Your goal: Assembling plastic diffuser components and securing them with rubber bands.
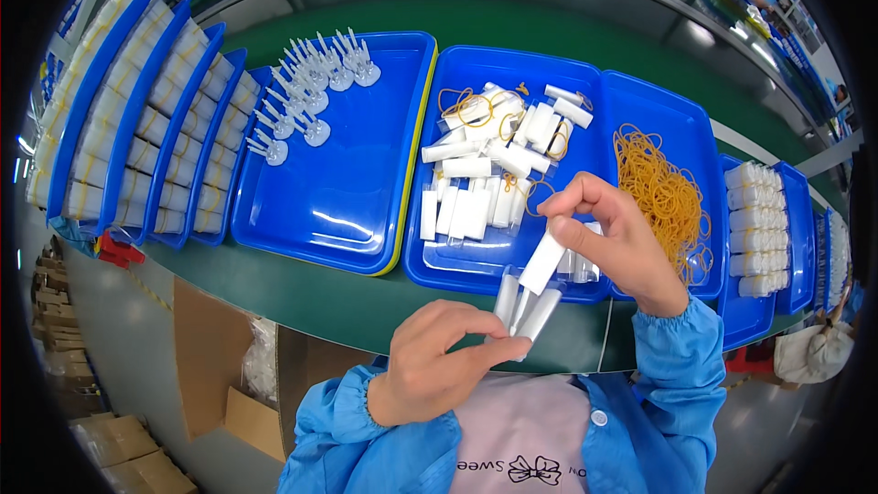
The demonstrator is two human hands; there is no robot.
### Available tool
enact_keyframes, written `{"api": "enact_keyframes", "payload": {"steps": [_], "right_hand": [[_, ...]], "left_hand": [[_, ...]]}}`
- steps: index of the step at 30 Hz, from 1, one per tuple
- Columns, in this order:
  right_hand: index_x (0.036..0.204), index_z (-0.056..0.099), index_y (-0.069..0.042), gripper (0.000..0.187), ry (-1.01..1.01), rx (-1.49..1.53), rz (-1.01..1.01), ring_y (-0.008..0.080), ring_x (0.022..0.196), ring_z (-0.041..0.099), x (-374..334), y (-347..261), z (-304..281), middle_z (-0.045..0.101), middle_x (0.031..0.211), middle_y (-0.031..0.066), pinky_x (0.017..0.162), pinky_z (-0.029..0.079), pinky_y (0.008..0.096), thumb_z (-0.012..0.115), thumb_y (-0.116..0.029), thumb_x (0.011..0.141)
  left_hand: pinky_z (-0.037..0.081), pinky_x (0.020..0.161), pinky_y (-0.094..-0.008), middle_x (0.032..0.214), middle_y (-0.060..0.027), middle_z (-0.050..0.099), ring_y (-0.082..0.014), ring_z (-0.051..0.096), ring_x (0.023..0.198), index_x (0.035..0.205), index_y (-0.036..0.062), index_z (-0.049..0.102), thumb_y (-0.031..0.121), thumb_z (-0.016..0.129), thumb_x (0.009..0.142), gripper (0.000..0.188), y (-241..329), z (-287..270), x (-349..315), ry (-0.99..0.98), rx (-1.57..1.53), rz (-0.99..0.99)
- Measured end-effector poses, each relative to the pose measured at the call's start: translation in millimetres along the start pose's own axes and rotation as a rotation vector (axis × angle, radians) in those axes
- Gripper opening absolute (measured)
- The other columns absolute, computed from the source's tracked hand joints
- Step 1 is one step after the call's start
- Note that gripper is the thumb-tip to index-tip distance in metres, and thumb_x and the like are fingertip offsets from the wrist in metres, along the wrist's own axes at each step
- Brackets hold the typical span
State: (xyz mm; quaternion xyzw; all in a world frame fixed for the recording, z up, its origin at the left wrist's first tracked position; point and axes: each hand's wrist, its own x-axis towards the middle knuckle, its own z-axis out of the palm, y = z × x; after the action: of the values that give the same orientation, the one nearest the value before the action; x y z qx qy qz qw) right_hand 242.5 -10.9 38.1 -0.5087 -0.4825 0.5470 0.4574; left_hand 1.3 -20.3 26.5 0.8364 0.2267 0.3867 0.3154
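My left hand (pixel 434 352) pinches the lower end of a clear plastic pronged piece (pixel 518 322), near the front edge of the bench. White pieces in clear film stand on it, side by side. My right hand (pixel 622 236) comes from above and grips the top of a white rectangular piece (pixel 543 262) between thumb and fingers. This piece slants down to the pronged one; its lower end is at a prong. Behind the hands a blue tray (pixel 416 252) holds a pile of white film-wrapped pieces (pixel 466 167) with a few rubber bands among them.
Left of it, another blue tray (pixel 320 206) has clear pronged pieces (pixel 315 133) in its far left part. Rubber bands (pixel 654 178) heap in a tray on the right. Stacked trays of banded white bundles (pixel 137 155) lean at far left; more white bundles (pixel 757 229) stand at right.
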Motion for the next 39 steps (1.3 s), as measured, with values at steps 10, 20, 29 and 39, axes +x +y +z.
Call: {"api": "enact_keyframes", "payload": {"steps": [10,20,29,39], "right_hand": [[0.095,0.06,-0.002,0.018,-0.035,0.199,0.111,0.0076,0.088,0.055,-14,-12,5,0.061,0.089,0.0012,0.079,0.044,0.0247,0.068,-0.015,0.087],[0.096,0.06,0.0,0.014,-0.018,-0.093,-0.194,0.0094,0.085,0.058,-23,0,28,0.06,0.085,0.0029,0.077,0.046,0.0252,0.066,-0.009,0.087],[0.094,0.064,-0.007,0.018,-0.19,-0.399,-0.295,0.0234,0.103,0.052,-24,-11,30,0.059,0.096,0.0077,0.087,0.041,0.0346,0.07,-0.008,0.077],[0.081,0.061,-0.009,0.012,0.202,-1.335,-0.435,0.0274,0.086,0.052,25,52,-4,0.057,0.083,0.0063,0.078,0.036,0.04,0.07,-0.015,0.074]], "left_hand": [[0.047,0.065,-0.0306,0.087,-0.0022,0.064,-0.0219,0.058,0.076,0.095,0.0149,0.075,-0.006,0.069,0.055,0.046,13,-2,-7,0.003,0.027,0.006],[0.052,0.076,-0.0325,0.114,-0.0137,0.056,-0.0223,0.061,0.09,0.117,0.0046,0.062,0.005,0.081,0.064,0.056,-1,13,-11,0.221,0.139,-0.01],[0.036,0.104,-0.0327,0.133,-0.0105,0.044,-0.0174,0.046,0.124,0.151,0.0066,0.013,0.003,0.069,0.077,0.093,-16,17,4,-0.369,-1.479,-0.902],[0.045,0.073,-0.0313,0.089,-0.0078,0.057,-0.0166,0.055,0.081,0.101,0.0014,0.055,0.017,0.071,0.08,0.031,-23,18,10,-0.06,-1.245,-0.868]]}}
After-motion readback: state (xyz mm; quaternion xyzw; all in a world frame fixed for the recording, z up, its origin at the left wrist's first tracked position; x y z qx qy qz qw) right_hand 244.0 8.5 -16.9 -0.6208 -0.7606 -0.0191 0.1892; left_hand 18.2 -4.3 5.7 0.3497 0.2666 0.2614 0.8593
